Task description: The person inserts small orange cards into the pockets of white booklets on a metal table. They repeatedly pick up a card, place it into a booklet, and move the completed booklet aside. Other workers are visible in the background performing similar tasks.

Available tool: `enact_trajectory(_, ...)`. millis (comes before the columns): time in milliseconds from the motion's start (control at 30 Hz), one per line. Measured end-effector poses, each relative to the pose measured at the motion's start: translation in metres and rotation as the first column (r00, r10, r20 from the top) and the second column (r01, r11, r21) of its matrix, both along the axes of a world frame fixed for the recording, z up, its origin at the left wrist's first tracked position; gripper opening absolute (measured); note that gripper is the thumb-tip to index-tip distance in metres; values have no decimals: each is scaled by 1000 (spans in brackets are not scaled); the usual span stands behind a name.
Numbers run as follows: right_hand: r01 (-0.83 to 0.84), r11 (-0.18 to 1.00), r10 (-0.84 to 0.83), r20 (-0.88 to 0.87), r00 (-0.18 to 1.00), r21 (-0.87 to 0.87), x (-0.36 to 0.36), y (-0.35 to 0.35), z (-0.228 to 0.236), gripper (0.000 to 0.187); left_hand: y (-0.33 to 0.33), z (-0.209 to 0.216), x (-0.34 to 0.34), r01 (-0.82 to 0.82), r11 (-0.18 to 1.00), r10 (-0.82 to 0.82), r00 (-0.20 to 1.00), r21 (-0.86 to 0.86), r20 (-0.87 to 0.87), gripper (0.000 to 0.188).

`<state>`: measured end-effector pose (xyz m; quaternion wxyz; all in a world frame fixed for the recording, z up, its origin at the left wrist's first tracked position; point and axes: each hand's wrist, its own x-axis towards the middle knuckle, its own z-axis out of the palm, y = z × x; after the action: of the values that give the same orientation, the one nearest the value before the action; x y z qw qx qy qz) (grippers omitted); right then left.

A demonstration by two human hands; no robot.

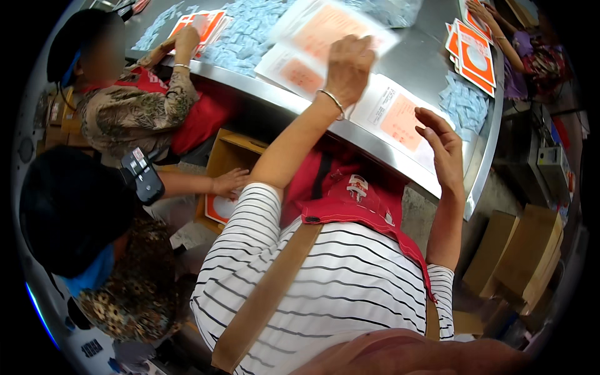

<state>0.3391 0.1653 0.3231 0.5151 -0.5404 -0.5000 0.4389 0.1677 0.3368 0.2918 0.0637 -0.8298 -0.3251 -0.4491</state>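
Observation:
My left hand (pixel 350 72), with a bracelet at the wrist, is closed on the edge of a white printed packet (pixel 334 28) with an orange panel. That packet is smeared by motion above the metal table. Beneath it a similar white packet (pixel 290 72) lies partly covered. My right hand (pixel 442 147) is raised at the table's near edge, its fingers bent and apart, with nothing in them. Just left of it another white packet with an orange panel (pixel 403 122) lies flat.
Light blue sachets (pixel 247 31) spread across the metal table (pixel 412 59); more (pixel 465 103) lie right. Orange-and-white packets (pixel 478 53) are stacked far right. Co-workers sit left; one's hand (pixel 231 182) reaches by a wooden box (pixel 219 165). Cardboard boxes (pixel 522 256) stand lower right.

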Motion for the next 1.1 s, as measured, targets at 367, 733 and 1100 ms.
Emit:
enact_trajectory(367,460,848,-486,-42,873,-265,74,-50,-94,49,-4,-73,21,187,840,-302,941,-510,-153,19)
enact_trajectory(733,550,820,-469,364,805,-160,83,-46,-104,55,-87,-93,125,313,598,-583,802,-738,-131,36)
enact_trajectory(1100,432,902,-359,557,749,1,64,-39,-90,41,-106,-92,149,217,530,-514,851,-820,-108,37)
